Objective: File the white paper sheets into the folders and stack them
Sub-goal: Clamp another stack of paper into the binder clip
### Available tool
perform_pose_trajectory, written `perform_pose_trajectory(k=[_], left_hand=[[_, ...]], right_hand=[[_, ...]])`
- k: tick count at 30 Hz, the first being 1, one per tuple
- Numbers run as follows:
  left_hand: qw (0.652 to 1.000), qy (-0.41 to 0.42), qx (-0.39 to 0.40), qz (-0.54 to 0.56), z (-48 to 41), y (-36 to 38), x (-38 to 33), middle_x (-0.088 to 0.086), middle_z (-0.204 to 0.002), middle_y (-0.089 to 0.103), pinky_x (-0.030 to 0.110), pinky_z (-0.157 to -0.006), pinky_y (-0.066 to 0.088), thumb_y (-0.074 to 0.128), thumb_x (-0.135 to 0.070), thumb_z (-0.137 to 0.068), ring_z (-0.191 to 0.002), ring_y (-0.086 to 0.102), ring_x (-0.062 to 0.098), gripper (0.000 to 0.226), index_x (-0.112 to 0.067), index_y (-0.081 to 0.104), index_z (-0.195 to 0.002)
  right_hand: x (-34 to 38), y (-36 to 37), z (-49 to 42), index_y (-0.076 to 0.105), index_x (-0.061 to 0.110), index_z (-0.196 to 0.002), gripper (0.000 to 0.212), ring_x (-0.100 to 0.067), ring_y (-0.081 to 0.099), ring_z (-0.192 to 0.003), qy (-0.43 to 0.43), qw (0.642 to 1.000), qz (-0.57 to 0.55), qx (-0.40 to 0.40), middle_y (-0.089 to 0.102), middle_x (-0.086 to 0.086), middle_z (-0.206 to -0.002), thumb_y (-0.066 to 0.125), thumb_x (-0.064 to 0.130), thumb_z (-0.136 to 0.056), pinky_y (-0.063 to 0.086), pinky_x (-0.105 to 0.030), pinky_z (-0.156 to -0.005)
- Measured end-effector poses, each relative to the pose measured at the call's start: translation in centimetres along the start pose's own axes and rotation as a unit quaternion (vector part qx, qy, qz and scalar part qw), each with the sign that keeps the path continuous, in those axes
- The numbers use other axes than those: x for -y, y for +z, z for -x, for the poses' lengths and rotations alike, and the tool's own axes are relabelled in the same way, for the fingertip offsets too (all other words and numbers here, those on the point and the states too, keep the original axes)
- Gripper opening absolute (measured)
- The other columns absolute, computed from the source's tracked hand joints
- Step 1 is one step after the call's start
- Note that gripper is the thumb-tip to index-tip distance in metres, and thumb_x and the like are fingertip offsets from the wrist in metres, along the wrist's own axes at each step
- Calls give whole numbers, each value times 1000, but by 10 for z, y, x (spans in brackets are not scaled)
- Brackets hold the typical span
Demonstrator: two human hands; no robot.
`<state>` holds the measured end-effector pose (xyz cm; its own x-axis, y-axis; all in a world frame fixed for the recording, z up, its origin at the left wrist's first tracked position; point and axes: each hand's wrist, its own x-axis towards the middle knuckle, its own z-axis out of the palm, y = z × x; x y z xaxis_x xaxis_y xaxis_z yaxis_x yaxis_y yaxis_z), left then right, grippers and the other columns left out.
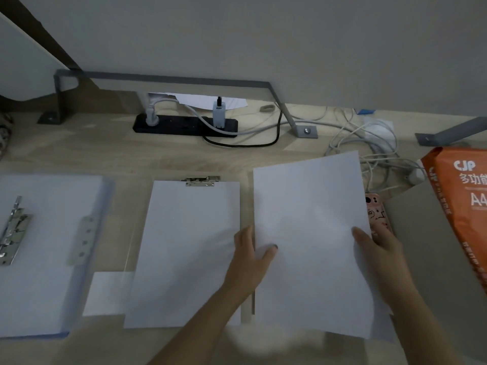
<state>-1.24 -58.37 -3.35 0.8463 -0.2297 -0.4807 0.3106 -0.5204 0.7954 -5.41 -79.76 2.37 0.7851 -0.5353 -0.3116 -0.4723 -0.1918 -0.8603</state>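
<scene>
- The white sheet (311, 233) is held over the tabletop (79, 148), just right of the clip folder (189, 246).
- The left hand (250, 254) pinches its left edge, thumb on top; the right hand (376, 248) grips its right edge.
- Best kept flat, then slid squarely under the clip (202, 180).

We look down on a light wooden desk (105, 151) set against a plain grey-white wall (290, 35). A grey metal frame (168, 78) stands bolted along the desk's back edge. The light is dim.
</scene>
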Motion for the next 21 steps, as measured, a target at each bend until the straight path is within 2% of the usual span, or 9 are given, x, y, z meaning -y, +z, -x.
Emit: perform_pose_trajectory(k=[3,5,7,9,12,14,16,18,21], left_hand=[[976,-69,10,208,5,-27,-18,-4,-136,47,31,-103,39,58,-60,-70,-121,50,14,80,-22,37,-138],[969,-53,-3,243,11,-52,-23,-3,-126,60,38,-104,43,58,-54,-77,-114,58,14,61,-24,50,-129],[965,-24,-25,258,16,-77,-19,-4,-115,67,36,-99,47,54,-35,-90,-106,62,12,34,-22,58,-121],[965,5,-42,260,22,-105,-12,-9,-109,67,20,-88,51,50,-28,-93,-98,64,1,27,-22,59,-118],[965,23,-82,249,31,-156,15,-22,-97,63,-2,-64,42,46,-25,-96,-87,60,-13,19,-26,58,-110],[962,1,-123,244,35,-188,38,-23,-95,61,-4,-65,39,46,-23,-96,-95,58,-5,15,-27,57,-106],[954,-23,-162,250,41,-220,62,-16,-109,62,4,-84,40,47,-24,-95,-111,56,9,22,-22,57,-115],[950,-43,-192,241,49,-250,86,-10,-120,58,11,-95,33,45,-23,-96,-118,53,11,31,-17,53,-126],[951,-38,-199,233,59,-292,120,-16,-94,58,5,-75,39,42,-19,-97,-84,53,-6,16,-29,54,-102]], right_hand=[[20,7,12,68,32,-98,21,-28,67,-96,3,997,-73,18,73,-2,-99,54,17,-90,47,-52,-93],[31,21,18,68,31,-102,22,-28,65,-103,5,994,-107,21,72,-2,-106,54,18,-90,44,-53,-98],[43,42,26,67,29,-101,20,-25,64,-104,12,992,-122,26,72,2,-105,54,19,-91,43,-52,-100],[56,68,37,67,28,-95,20,-19,67,-97,15,991,-127,38,74,7,-95,51,17,-92,48,-46,-94],[72,118,57,63,19,-110,24,-24,70,-93,46,979,-152,131,74,-1,-99,48,14,-93,56,-38,-78],[80,151,73,61,18,-115,27,-26,70,-93,75,964,-157,202,73,-4,-105,50,17,-91,58,-37,-72],[81,188,86,60,21,-115,28,-26,70,-93,107,952,-154,240,73,-3,-105,54,19,-88,57,-38,-71],[79,228,98,60,23,-114,28,-27,70,-92,129,948,-147,252,73,-2,-104,58,19,-86,55,-41,-74],[77,284,115,62,23,-112,27,-27,69,-94,140,946,-127,262,74,-2,-102,59,18,-86,53,-47,-85]])
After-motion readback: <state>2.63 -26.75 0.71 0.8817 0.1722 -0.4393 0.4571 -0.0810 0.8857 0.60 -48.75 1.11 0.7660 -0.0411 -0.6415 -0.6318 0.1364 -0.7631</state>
